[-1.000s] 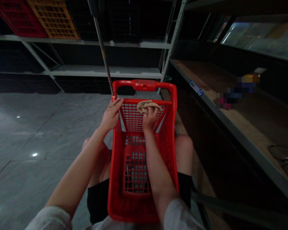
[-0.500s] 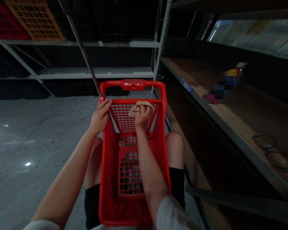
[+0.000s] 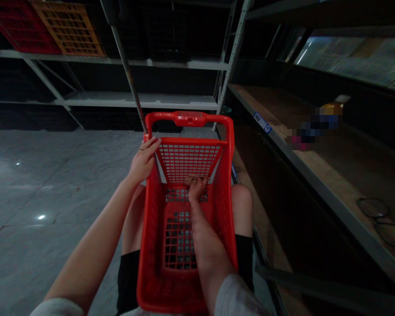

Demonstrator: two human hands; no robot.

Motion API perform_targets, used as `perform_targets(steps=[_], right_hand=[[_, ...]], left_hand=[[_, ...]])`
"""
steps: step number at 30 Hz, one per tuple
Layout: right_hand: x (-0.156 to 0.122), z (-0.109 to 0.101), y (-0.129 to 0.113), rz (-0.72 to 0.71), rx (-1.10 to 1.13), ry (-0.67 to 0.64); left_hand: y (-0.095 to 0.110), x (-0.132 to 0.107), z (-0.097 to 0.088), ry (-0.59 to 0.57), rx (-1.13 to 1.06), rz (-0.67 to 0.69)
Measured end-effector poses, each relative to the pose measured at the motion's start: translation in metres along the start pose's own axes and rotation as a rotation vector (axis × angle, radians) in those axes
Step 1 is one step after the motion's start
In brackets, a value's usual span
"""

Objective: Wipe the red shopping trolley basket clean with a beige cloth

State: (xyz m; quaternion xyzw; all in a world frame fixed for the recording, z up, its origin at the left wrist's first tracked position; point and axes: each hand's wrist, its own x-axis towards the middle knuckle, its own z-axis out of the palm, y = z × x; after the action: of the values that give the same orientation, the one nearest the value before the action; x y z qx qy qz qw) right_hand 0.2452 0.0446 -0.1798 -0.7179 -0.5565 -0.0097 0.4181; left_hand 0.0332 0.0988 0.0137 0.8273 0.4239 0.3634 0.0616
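A red plastic shopping basket [image 3: 154, 250] with mesh panels stands between my knees, its handle [image 3: 191, 117] at the far end. My left hand [image 3: 143, 160] grips the basket's left rim near the far corner, fingers lying over the edge. Deep inside the basket, my right hand [image 3: 197, 189] is closed on a beige cloth [image 3: 191, 179]. It presses the cloth against the lower part of the far mesh panel [image 3: 189, 156], close to the floor of the basket. Part of the cloth is hidden by the fingers.
Brown-topped shelving [image 3: 319, 153] runs along the right, carrying eyeglasses [image 3: 375, 208] and a blurred colourful item [image 3: 319, 125]. A white rack [image 3: 145, 101] stands ahead with red [image 3: 23, 28] and orange crates [image 3: 70, 28]. A metal pole [image 3: 128, 72] rises behind the basket's left corner.
My right hand has moved down the far mesh panel with the cloth, from near its top to its bottom. My left hand keeps its place on the rim. The view has shifted slightly.
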Motion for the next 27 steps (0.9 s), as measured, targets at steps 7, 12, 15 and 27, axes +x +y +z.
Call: perform_targets(steps=[7, 12, 15, 27], right_hand=[[0.092, -0.039, -0.037, 0.211, 0.233, 0.404], [0.095, -0.045, -0.032, 0.221, 0.19, 0.309], [0.05, -0.03, -0.017, 0.301, 0.114, 0.117], [0.1, -0.043, -0.05, 0.19, 0.127, 0.268]], left_hand=[[-0.002, 0.007, 0.005, -0.007, -0.047, -0.019], [-0.006, 0.008, 0.004, 0.034, -0.071, -0.033], [-0.006, 0.005, 0.001, 0.046, -0.094, -0.056], [-0.003, 0.003, -0.002, 0.011, -0.048, -0.046]])
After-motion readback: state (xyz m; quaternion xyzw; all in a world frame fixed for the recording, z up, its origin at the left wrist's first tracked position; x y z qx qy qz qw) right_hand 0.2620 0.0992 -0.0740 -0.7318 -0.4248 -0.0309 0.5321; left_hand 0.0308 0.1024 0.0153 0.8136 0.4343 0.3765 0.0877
